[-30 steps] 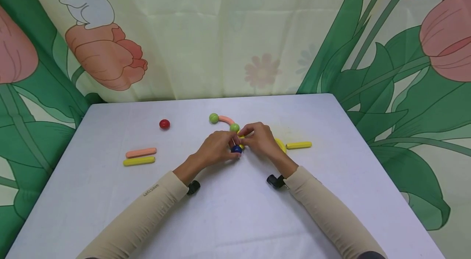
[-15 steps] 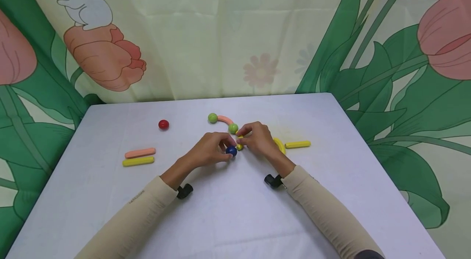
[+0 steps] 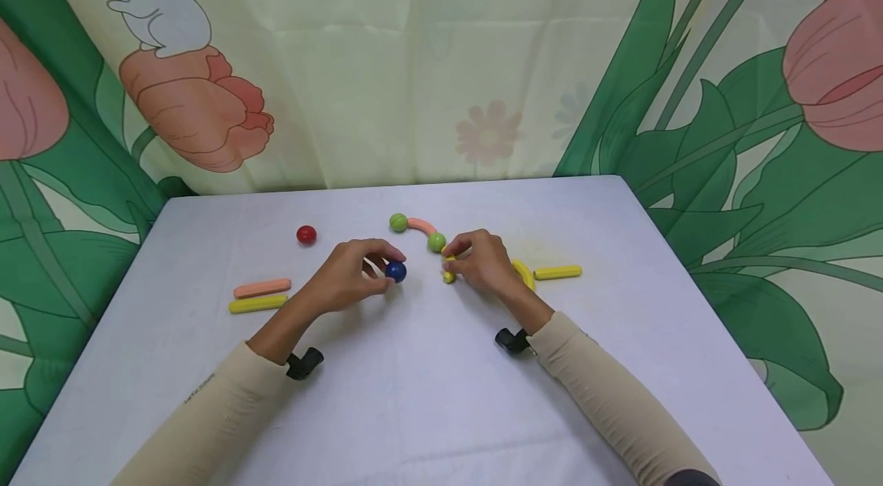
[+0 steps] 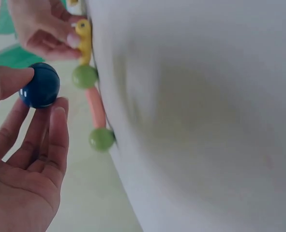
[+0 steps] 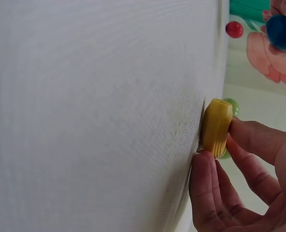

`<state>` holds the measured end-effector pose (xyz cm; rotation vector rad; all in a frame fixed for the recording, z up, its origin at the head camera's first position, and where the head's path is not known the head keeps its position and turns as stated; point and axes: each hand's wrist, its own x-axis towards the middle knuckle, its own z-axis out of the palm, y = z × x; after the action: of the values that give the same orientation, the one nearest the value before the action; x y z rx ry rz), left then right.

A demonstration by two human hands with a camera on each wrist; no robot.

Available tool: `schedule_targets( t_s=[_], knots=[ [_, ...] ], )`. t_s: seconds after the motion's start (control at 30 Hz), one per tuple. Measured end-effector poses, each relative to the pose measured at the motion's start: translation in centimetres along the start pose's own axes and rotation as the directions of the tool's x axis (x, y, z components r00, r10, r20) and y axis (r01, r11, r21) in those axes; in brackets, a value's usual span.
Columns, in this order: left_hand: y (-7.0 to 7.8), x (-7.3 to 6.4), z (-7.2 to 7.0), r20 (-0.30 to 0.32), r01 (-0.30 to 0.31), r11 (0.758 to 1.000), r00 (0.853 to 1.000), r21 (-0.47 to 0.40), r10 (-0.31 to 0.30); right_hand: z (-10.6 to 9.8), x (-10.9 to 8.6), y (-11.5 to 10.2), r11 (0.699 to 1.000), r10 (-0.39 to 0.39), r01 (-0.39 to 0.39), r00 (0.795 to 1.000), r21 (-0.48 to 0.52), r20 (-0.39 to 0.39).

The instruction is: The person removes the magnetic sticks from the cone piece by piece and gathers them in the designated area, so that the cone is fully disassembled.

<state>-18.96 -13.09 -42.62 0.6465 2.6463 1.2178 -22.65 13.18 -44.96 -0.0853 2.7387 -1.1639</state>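
Observation:
A dark blue ball (image 3: 396,271) is pinched between the thumb and fingers of my left hand (image 3: 348,277), apart from the other pieces. My right hand (image 3: 484,264) pinches a short yellow piece (image 5: 217,128) on the table. At its far end the yellow piece meets a green ball (image 3: 436,242). From there a curved pink piece (image 3: 422,225) runs to a second green ball (image 3: 398,222). In the left wrist view the yellow piece (image 4: 84,41) has a round hole at its near end.
On the left lie a pink stick (image 3: 262,287) and a yellow stick (image 3: 258,304), with a red ball (image 3: 306,234) farther back. Right of my right hand are a curved yellow piece (image 3: 524,274) and another yellow stick (image 3: 558,272). A printed curtain (image 3: 386,87) hangs behind the table.
My left hand has drawn the blue ball leftward, away from the yellow piece's near end. The right hand stays almost still, holding the yellow piece.

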Motion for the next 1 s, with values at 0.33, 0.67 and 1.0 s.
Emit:
schedule_targets(
  t_s=[0.33,0.67,1.0],
  knots=[
    [-1.8,-2.3,-3.3,-0.094,0.050,0.998,0.994,0.026,-0.047,-0.1,0.0,0.0,1.000,-0.012,0.012,1.000,-0.004,-0.006],
    [-3.5,-4.4,-6.6,-0.149,0.096,0.993,0.985,0.073,-0.085,0.1,0.0,0.0,1.000,-0.002,0.002,1.000,0.003,-0.007],
    [-5.3,-5.7,-10.0,-0.208,0.172,0.977,0.967,0.123,-0.144,0.1,0.0,0.0,1.000,-0.006,0.006,1.000,0.007,-0.006]
  ],
)
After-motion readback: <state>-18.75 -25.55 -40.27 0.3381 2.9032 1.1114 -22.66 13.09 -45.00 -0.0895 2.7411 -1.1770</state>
